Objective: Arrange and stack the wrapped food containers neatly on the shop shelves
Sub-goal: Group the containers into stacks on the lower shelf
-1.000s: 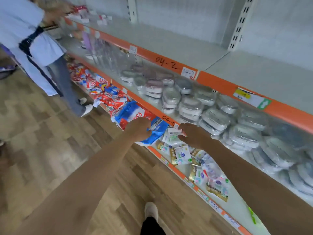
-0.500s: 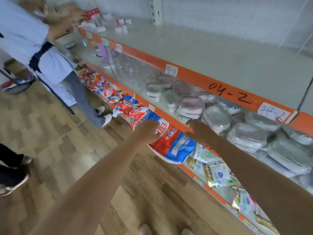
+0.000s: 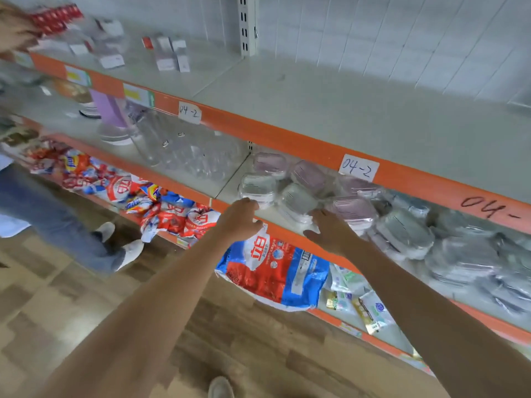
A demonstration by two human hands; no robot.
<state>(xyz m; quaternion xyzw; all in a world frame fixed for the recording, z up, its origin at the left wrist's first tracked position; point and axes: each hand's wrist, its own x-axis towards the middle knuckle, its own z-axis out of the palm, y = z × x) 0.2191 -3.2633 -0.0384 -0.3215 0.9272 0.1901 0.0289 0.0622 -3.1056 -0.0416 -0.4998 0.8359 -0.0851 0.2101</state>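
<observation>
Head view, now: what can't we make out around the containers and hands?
- Wrapped containers at the right of the middle shelf: blurred, count unreadable.
- Handwritten marking on the orange strip: cut off by the right edge.
- Left hand grip: fingertips at the shelf lip, contact unclear.
- Right hand: seen from the back, touch on containers uncertain.
</observation>
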